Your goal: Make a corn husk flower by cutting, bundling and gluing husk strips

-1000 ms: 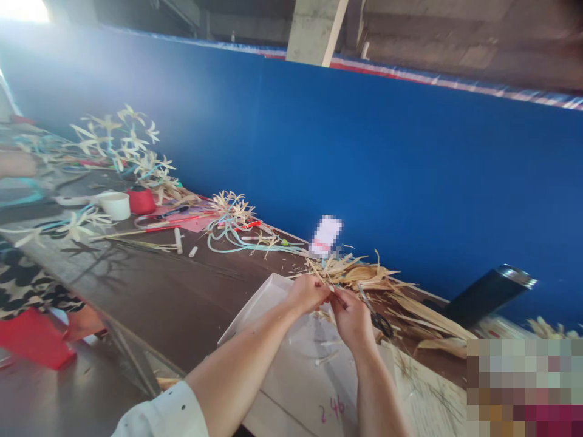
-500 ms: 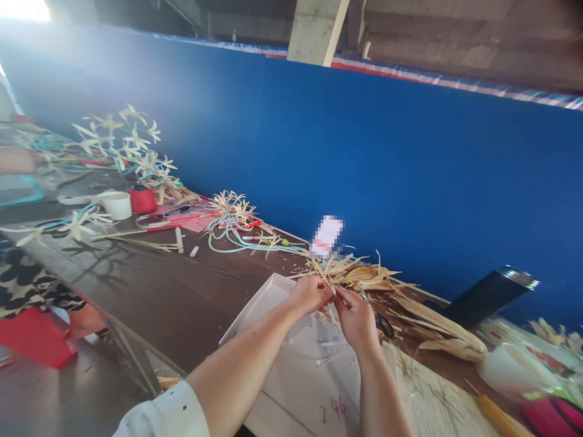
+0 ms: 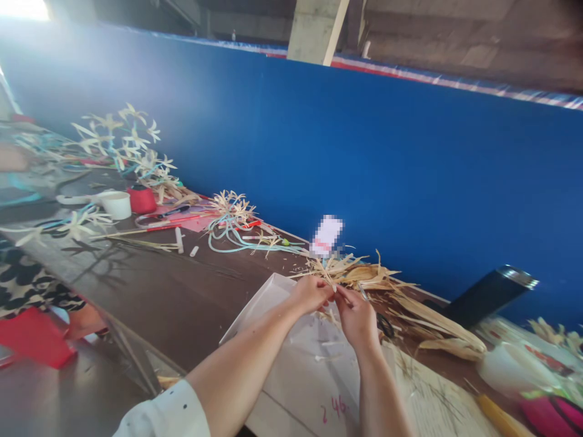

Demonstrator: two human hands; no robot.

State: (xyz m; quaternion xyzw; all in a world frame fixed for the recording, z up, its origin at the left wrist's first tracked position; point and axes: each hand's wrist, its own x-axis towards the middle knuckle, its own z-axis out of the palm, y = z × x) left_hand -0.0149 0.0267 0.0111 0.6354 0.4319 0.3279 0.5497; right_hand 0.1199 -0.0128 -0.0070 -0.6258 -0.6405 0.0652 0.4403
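Note:
Both my hands meet over the far end of a shallow white box lid [image 3: 314, 376]. My left hand [image 3: 313, 295] is closed, its fingertips pinching a small pale piece [image 3: 334, 289] that looks like a corn husk strip. Against it, my right hand [image 3: 355, 309] is closed too, thumb and finger pressed on the same piece. Just beyond them lies a heap of dry corn husks [image 3: 359, 273]. Dark-handled scissors [image 3: 385, 326] rest at the right of my right hand, partly hidden. A few small pale bits lie in the lid.
Husk flowers on blue stems [image 3: 232, 209] lie left along the table [image 3: 191, 297]. Farther left are a white cup [image 3: 115, 205] and a red container [image 3: 143, 199]. At right, a black cylinder [image 3: 489, 297] leans by a white roll [image 3: 514, 370]. A blue partition [image 3: 410, 164] stands behind. Another person's arm [image 3: 13, 159] shows far left.
My hands stay nearly in place, with the fingers shifting slightly around the small pale piece. The other person's arm at far left has moved a little to the left.

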